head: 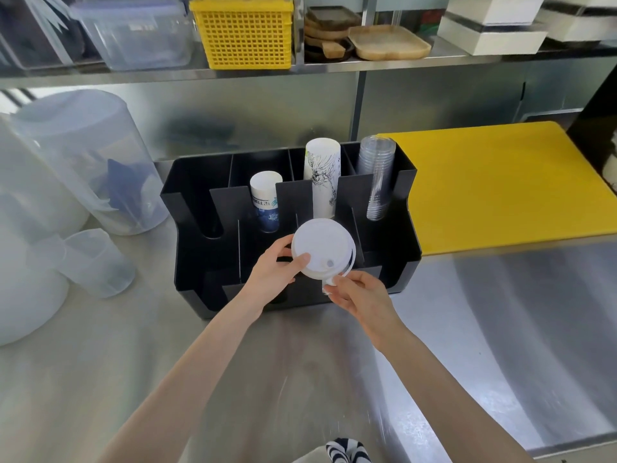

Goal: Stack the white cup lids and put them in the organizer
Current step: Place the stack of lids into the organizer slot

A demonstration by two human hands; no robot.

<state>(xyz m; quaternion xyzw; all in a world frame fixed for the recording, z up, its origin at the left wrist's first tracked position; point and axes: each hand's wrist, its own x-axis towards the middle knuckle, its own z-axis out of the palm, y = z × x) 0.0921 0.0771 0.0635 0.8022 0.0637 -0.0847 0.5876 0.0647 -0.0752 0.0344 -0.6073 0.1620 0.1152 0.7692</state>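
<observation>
A stack of white cup lids (322,247) is held tilted over the front of the black organizer (390,248), top face toward me. My left hand (277,267) grips the stack's left rim, thumb on the top lid. My right hand (357,294) pinches the stack's lower right edge from below. The organizer's rear slots hold a short blue-and-white paper cup stack (266,203), a tall white printed cup stack (322,177) and a stack of clear plastic cups (377,177). How many lids are in the stack I cannot tell.
The organizer stands on a steel counter (133,345). A yellow cutting board (500,182) lies to its right. Translucent jugs and a measuring cup (96,262) crowd the left. A shelf above carries a yellow basket (245,31), clear bins and wooden trays.
</observation>
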